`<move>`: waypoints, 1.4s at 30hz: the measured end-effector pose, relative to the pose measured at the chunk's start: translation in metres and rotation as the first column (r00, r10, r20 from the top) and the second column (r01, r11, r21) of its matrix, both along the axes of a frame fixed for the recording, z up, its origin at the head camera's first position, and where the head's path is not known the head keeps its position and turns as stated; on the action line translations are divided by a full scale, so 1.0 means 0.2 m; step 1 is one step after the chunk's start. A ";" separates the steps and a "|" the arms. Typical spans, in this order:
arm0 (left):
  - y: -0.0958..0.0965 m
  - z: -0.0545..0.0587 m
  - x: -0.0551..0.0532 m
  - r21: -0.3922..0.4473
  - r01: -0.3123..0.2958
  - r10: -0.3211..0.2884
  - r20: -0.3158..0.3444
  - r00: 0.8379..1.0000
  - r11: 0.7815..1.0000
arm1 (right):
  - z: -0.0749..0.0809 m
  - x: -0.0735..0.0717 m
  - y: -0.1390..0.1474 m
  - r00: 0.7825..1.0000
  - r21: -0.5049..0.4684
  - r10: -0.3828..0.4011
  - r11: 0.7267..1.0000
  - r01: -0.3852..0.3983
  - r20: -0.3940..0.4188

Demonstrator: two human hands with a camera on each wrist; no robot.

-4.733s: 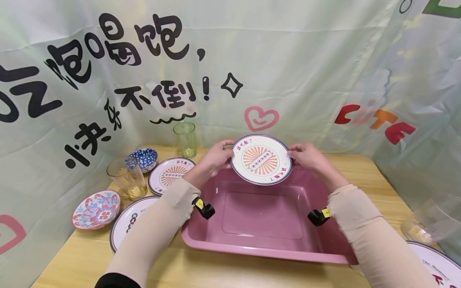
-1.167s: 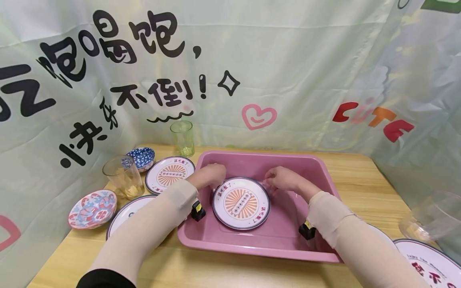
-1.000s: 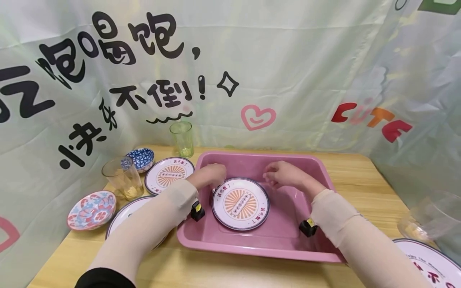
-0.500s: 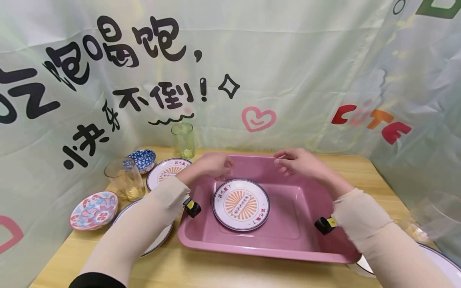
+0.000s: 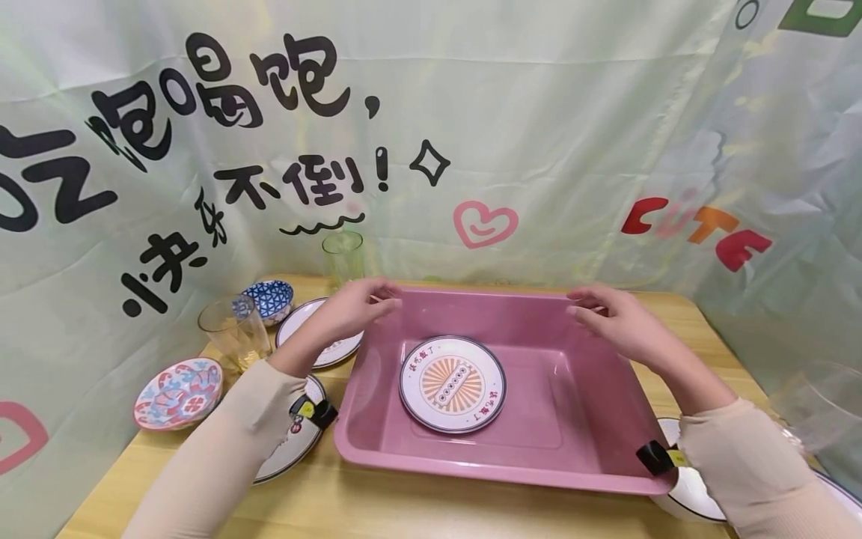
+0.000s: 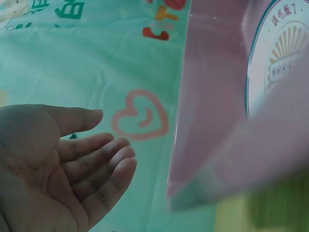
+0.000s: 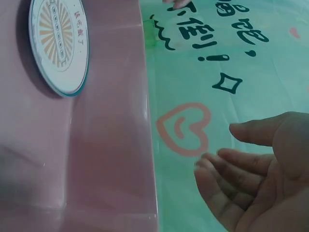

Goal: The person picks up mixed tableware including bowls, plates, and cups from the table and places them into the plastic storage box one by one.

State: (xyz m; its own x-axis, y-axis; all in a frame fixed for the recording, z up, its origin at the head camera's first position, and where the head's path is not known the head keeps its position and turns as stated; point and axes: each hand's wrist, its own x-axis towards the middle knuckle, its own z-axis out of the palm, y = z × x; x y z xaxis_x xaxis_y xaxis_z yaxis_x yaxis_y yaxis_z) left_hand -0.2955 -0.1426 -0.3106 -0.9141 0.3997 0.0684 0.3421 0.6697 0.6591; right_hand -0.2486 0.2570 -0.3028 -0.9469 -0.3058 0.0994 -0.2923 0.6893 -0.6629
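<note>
A white plate point(image 5: 453, 385) with an orange sunburst print lies in the left half of a pink basin point(image 5: 512, 479). My left hand point(image 5: 357, 305) hovers over the basin's back left corner, holding nothing. At the back right corner my right hand point(image 5: 616, 318) is likewise raised with nothing in it. Both wrist views show loosely bent fingers and a bare palm: the left hand point(image 6: 63, 166) and the right hand point(image 7: 258, 171) are apart from the basin wall. The plate point(image 7: 60, 46) also shows in the right wrist view.
Left of the basin are a sunburst plate point(image 5: 340, 350), a second plate point(image 5: 289, 453), a blue patterned bowl point(image 5: 269, 299), a red-blue bowl point(image 5: 180, 393), an amber glass point(image 5: 236, 333) and a green glass point(image 5: 343, 258). On the right stand a clear glass point(image 5: 821, 408) and a white dish point(image 5: 694, 494).
Earlier both hands held the sunburst plate above the basin. It was lowered inside and let go. Since then the hands have risen and spread apart towards the back corners.
</note>
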 end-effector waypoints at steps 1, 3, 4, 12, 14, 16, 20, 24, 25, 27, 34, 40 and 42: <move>-0.03 0.00 0.01 0.003 -0.017 0.017 -0.020 1.000 1.000 | -0.01 0.01 0.02 1.000 0.017 -0.023 1.000 0.023 -0.010; -0.08 -0.01 0.04 0.015 -0.055 0.055 -0.044 0.998 0.998 | -0.03 0.03 0.05 0.998 0.037 -0.062 0.997 0.063 -0.017; -0.11 -0.01 0.06 0.017 -0.072 0.073 -0.054 0.996 0.997 | -0.03 0.04 0.06 0.997 0.043 -0.080 0.996 0.081 -0.015; -0.33 -0.07 0.16 0.023 -0.153 0.155 -0.076 0.985 0.988 | -0.03 0.10 0.20 0.991 0.074 -0.131 0.989 0.131 -0.007; -0.38 -0.09 0.19 0.025 -0.166 0.167 -0.079 0.983 0.986 | -0.03 0.11 0.24 0.993 0.070 -0.120 0.990 0.120 -0.006; -0.42 -0.11 0.22 0.027 -0.188 0.189 -0.079 0.979 0.982 | -0.04 0.12 0.27 0.994 0.065 -0.108 0.992 0.107 0.012; -0.48 -0.16 0.24 0.050 -0.230 0.232 -0.050 0.971 0.972 | -0.09 0.13 0.34 0.992 0.064 -0.109 0.992 0.105 0.065; -0.52 -0.21 0.24 0.071 -0.264 0.266 -0.015 0.964 0.962 | -0.16 0.15 0.38 0.986 0.059 -0.106 0.993 0.099 0.131; -0.53 -0.22 0.25 0.067 -0.272 0.273 -0.008 0.962 0.960 | -0.18 0.16 0.38 0.983 0.051 -0.102 0.994 0.095 0.151; -0.55 -0.24 0.26 0.052 -0.288 0.288 0.008 0.958 0.956 | -0.22 0.16 0.39 0.978 0.004 -0.077 0.997 0.078 0.196; -0.64 -0.32 0.30 -0.022 -0.322 0.323 0.038 0.946 0.946 | -0.31 0.18 0.39 0.928 -0.209 0.014 0.975 0.069 0.373; -0.72 -0.37 0.33 -0.177 -0.349 0.356 0.012 0.934 0.920 | -0.33 0.18 0.39 0.920 -0.293 0.048 0.953 0.074 0.389; -0.74 -0.38 0.34 -0.227 -0.348 0.355 -0.010 0.935 0.910 | -0.34 0.18 0.39 0.924 -0.310 0.060 0.949 0.065 0.378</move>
